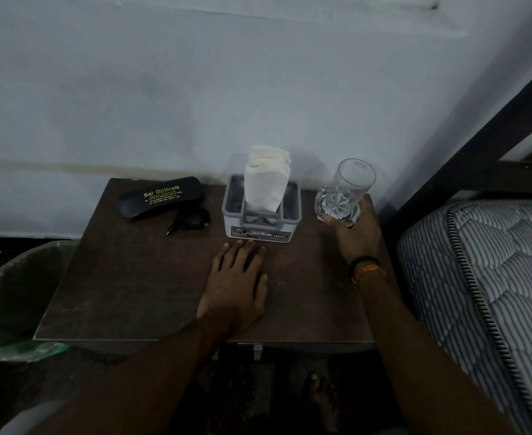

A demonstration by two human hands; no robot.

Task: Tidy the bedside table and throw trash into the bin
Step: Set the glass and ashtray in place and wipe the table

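Bedside table (132,293), nearly tidied: we see no loose trash. Our right hand (354,235) grips the glass (344,194) at the back corner; our left hand (238,284) rests flat, holding nothing; bin (10,293) alongside.

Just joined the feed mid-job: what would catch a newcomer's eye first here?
The clear glass, gripped by the right hand at the table's back right corner. Next, the white tissues standing tall in the grey holder at the back centre, with the left hand flat on the table before it.
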